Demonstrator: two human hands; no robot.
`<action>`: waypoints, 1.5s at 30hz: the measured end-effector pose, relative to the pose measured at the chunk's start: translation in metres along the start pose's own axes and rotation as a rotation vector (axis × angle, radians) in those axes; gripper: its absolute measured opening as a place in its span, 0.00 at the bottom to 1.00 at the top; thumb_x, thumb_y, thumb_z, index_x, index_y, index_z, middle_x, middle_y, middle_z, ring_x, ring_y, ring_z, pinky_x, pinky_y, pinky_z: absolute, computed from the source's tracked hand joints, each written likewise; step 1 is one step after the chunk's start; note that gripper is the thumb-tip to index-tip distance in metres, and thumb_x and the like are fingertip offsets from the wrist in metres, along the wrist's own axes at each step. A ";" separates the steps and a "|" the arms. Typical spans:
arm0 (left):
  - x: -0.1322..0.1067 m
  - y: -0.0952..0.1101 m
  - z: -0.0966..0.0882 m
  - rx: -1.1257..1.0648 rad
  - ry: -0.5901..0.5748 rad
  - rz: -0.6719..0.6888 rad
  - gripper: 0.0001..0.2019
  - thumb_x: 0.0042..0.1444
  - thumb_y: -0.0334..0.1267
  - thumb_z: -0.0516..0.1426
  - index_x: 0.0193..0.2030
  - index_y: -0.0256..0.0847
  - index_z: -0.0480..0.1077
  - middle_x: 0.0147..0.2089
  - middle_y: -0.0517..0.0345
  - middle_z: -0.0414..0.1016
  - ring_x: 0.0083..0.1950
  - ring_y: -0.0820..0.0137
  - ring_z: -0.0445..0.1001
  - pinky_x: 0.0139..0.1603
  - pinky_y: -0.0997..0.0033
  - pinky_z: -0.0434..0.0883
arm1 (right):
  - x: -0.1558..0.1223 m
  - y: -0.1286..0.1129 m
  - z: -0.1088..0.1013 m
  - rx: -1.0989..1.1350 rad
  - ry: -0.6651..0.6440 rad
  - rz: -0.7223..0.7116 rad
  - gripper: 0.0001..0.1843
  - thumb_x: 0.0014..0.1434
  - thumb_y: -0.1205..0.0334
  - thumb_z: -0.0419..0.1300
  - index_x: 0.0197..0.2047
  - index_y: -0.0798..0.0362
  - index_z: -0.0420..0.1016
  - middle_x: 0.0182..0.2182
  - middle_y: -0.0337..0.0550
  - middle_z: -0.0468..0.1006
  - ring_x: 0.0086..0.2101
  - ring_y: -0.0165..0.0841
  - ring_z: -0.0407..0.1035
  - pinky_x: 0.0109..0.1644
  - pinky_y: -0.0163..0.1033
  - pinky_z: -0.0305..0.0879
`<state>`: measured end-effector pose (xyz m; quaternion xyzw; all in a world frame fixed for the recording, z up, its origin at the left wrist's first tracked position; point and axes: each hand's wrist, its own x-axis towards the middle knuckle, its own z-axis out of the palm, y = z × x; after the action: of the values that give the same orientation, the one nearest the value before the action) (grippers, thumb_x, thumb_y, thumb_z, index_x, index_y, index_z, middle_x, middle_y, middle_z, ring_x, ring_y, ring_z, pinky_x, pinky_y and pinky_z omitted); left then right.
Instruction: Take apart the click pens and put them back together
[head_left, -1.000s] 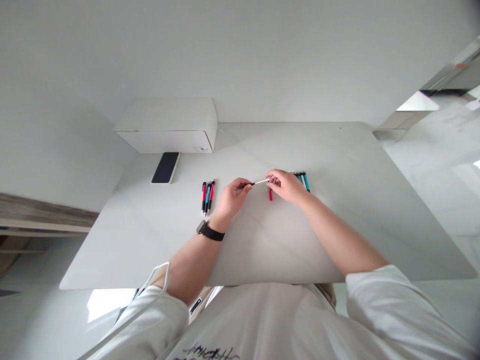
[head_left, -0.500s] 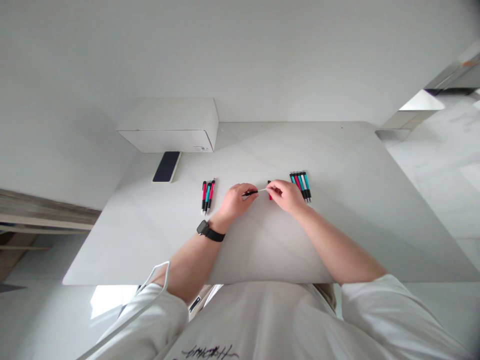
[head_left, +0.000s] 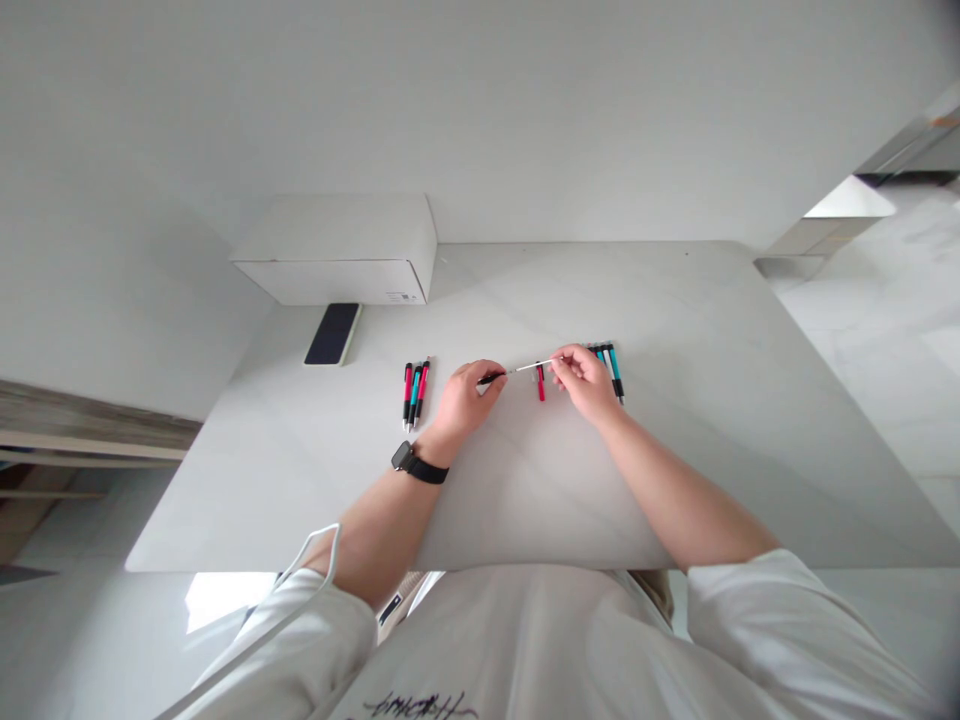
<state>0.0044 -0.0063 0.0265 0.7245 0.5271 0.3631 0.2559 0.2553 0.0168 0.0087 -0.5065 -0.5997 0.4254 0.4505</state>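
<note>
My left hand is closed around a black pen grip section, which points up and to the right. A thin, pale pen refill sticks out of it, slanting slightly upward. My right hand pinches the refill's far end between thumb and fingertips. On the table between the hands lies a red pen barrel with a dark top, just left of my right fingers. Several pens in teal, white and other colours lie side by side beyond my right hand, which partly hides them.
Three pens, two red and one teal, lie left of my left hand. A phone rests in front of a white box at the back left. The pale table meets the wall behind.
My right hand has moved right and slightly away from me, and more of the refill shows outside the grip section. The red barrel is less covered; the right-hand pens are more covered.
</note>
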 end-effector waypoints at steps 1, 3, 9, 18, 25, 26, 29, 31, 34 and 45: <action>0.000 0.000 0.000 -0.003 -0.003 -0.002 0.08 0.68 0.41 0.57 0.47 0.45 0.78 0.46 0.53 0.83 0.49 0.62 0.79 0.54 0.62 0.74 | 0.000 -0.001 0.000 0.014 0.002 0.009 0.25 0.64 0.33 0.61 0.44 0.47 0.74 0.36 0.42 0.81 0.31 0.33 0.73 0.34 0.37 0.70; 0.000 0.000 0.001 -0.007 -0.006 0.000 0.09 0.68 0.41 0.57 0.47 0.45 0.78 0.46 0.53 0.83 0.49 0.62 0.79 0.54 0.62 0.74 | -0.001 -0.002 0.000 0.026 0.000 0.016 0.25 0.63 0.33 0.62 0.44 0.48 0.74 0.36 0.42 0.81 0.31 0.33 0.73 0.34 0.37 0.70; 0.000 -0.002 0.002 0.004 -0.018 0.018 0.07 0.66 0.41 0.59 0.45 0.45 0.79 0.43 0.55 0.82 0.47 0.63 0.79 0.52 0.63 0.74 | -0.001 0.000 0.001 0.058 -0.026 -0.005 0.23 0.63 0.36 0.64 0.45 0.48 0.75 0.35 0.41 0.80 0.31 0.32 0.73 0.33 0.36 0.69; 0.000 0.000 0.002 -0.008 -0.022 -0.033 0.08 0.66 0.43 0.58 0.42 0.44 0.77 0.42 0.55 0.82 0.45 0.64 0.79 0.50 0.64 0.73 | 0.001 -0.002 0.002 0.140 -0.013 0.016 0.26 0.62 0.33 0.64 0.44 0.48 0.74 0.35 0.41 0.80 0.30 0.31 0.71 0.33 0.36 0.70; 0.004 -0.006 0.003 -0.062 0.044 -0.079 0.08 0.67 0.43 0.58 0.42 0.44 0.76 0.43 0.56 0.83 0.45 0.66 0.80 0.52 0.66 0.74 | 0.011 -0.002 -0.003 0.196 0.135 0.017 0.24 0.62 0.33 0.63 0.42 0.45 0.70 0.33 0.39 0.75 0.28 0.31 0.68 0.31 0.37 0.68; 0.004 -0.008 0.003 -0.068 0.057 -0.092 0.08 0.67 0.44 0.58 0.42 0.44 0.76 0.43 0.56 0.83 0.45 0.66 0.80 0.52 0.66 0.74 | 0.012 -0.002 -0.004 0.171 0.149 0.016 0.25 0.61 0.32 0.63 0.42 0.45 0.69 0.34 0.39 0.75 0.28 0.31 0.68 0.31 0.37 0.68; 0.005 -0.009 0.003 -0.083 0.081 -0.123 0.09 0.67 0.46 0.58 0.43 0.44 0.76 0.44 0.56 0.83 0.46 0.65 0.80 0.52 0.66 0.74 | 0.018 -0.006 -0.005 0.094 0.138 0.017 0.26 0.61 0.30 0.62 0.41 0.46 0.70 0.33 0.40 0.76 0.27 0.31 0.67 0.29 0.37 0.65; 0.005 -0.010 0.002 -0.091 0.086 -0.127 0.09 0.67 0.46 0.58 0.43 0.44 0.76 0.44 0.56 0.83 0.46 0.65 0.80 0.52 0.66 0.74 | 0.022 -0.011 -0.005 0.037 0.084 0.024 0.27 0.62 0.30 0.60 0.39 0.47 0.71 0.33 0.41 0.77 0.26 0.31 0.66 0.29 0.36 0.64; 0.004 -0.009 0.001 -0.103 0.088 -0.111 0.09 0.67 0.45 0.58 0.43 0.44 0.76 0.44 0.56 0.83 0.46 0.66 0.80 0.52 0.66 0.74 | 0.033 -0.023 -0.003 -0.142 -0.065 0.030 0.25 0.65 0.33 0.58 0.37 0.48 0.73 0.31 0.40 0.79 0.27 0.31 0.67 0.31 0.36 0.64; 0.005 -0.008 -0.001 -0.099 0.091 -0.099 0.08 0.67 0.43 0.58 0.42 0.44 0.76 0.43 0.56 0.83 0.46 0.65 0.80 0.52 0.64 0.74 | 0.094 -0.032 0.030 -0.905 -0.446 0.151 0.16 0.59 0.49 0.68 0.25 0.48 0.81 0.20 0.46 0.77 0.28 0.39 0.72 0.37 0.42 0.64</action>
<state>-0.0002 0.0008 0.0228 0.6667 0.5546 0.4084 0.2848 0.2114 0.1046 0.0426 -0.5897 -0.7670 0.2524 0.0150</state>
